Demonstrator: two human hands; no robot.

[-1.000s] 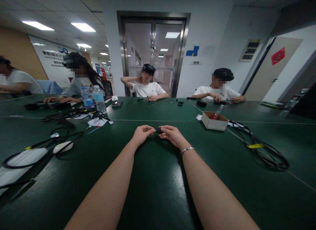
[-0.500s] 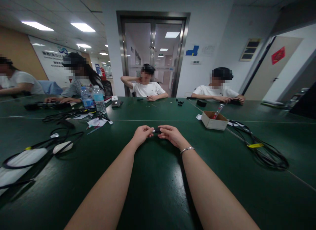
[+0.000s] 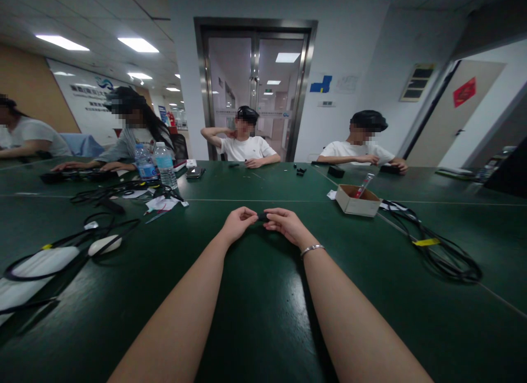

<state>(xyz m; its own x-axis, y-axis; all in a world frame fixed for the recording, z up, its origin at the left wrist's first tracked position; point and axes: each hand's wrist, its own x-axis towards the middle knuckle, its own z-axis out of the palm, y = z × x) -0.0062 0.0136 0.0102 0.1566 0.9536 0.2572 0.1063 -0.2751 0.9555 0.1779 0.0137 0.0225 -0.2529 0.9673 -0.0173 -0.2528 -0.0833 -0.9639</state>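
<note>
A small black object point(image 3: 262, 217) is held above the green table between my two hands; its exact kind is too small to make out. My left hand point(image 3: 239, 224) is closed in a pinch, thumb and fingers at the object's left end. From the other side, my right hand point(image 3: 285, 225) grips the right end with thumb and forefinger, hiding part of it. A silver bangle circles my right wrist.
On the right stand an open cardboard box point(image 3: 358, 201) with a tube inside and a coiled black cable point(image 3: 447, 251). Cables, two water bottles point(image 3: 165, 166) and a white mouse point(image 3: 105, 244) lie or stand left. Several people sit across the green table point(image 3: 255, 295).
A silvery part at the object's left end showed before; now only black is visible there. My left fingers shifted slightly. Across the table on the right, a person's hand has lifted.
</note>
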